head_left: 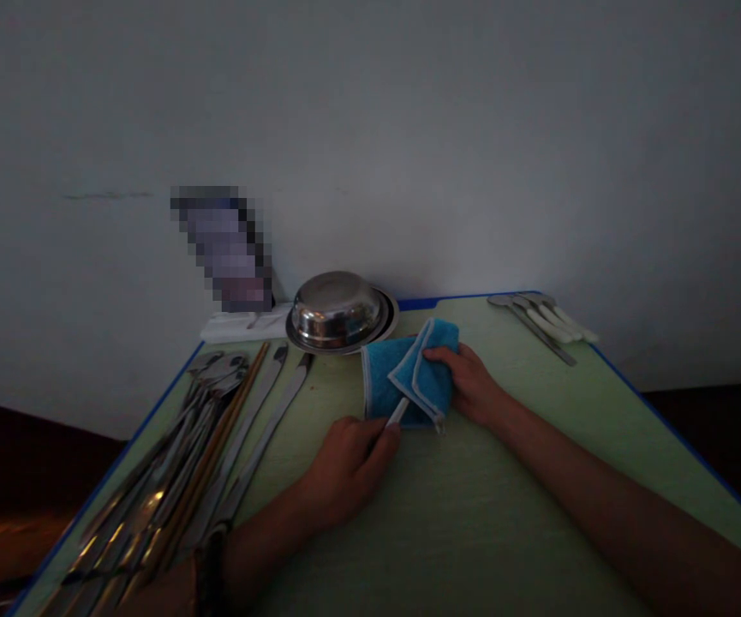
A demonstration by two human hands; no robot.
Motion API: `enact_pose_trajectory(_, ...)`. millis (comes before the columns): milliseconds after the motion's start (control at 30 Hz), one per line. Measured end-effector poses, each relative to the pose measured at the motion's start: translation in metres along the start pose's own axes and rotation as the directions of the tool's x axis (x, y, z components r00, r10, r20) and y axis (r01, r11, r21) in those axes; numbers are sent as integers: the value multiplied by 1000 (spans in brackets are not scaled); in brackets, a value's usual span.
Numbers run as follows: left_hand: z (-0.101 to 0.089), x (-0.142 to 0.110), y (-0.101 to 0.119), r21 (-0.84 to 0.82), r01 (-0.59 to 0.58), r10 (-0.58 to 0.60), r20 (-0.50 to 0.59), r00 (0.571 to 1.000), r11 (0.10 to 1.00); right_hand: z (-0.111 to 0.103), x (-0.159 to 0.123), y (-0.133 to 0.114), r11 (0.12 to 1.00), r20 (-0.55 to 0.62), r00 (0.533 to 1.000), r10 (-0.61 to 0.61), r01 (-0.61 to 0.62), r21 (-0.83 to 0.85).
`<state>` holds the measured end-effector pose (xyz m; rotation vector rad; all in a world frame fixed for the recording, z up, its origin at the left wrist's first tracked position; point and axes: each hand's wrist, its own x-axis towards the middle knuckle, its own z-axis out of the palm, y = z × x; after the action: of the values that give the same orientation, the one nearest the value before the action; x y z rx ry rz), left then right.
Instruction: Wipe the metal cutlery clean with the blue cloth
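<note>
My left hand [354,467] is closed around the pale handle of a piece of cutlery [398,413], thumb on top. The other end of this piece is hidden in a blue cloth [386,373] with light edging, so its kind does not show. My right hand [473,386] grips the cloth from the right side, thumb pressed on a folded-over corner. Both hands are above the middle of the green table [447,523], just in front of an upturned metal bowl [337,308].
Left of my hands lie several spoons [225,370], wooden chopsticks [216,437] and two table knives [273,420]. Several more spoons [537,321], some pale-handled, rest at the far right corner. A blurred-out phone-like object [229,248] leans against the wall [473,146] behind white tissue [235,326].
</note>
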<state>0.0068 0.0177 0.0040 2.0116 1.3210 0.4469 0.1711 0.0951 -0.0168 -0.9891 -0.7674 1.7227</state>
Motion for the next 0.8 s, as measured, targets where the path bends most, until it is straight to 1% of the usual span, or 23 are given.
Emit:
enact_pose_trajectory(133,2,-1,-2,-1,-4,4,2,1000,1000,-1,0,0,1000,7,1000,11,-11,-1)
enact_pose_trajectory(233,2,0,-3,-21,-3,3,-2,1000,1000,-1,1,1,1000,34,999,-3,3,7)
enact_pose_trajectory(433,3,1,-4,-61,13,-16,-54,998,998,0,1,3,999,84,996,-43,41,30)
enact_pose_trajectory(800,1,1,-3,-35,13,-13,0,1000,999,-2,2,3,1000,76,997,3,-4,12)
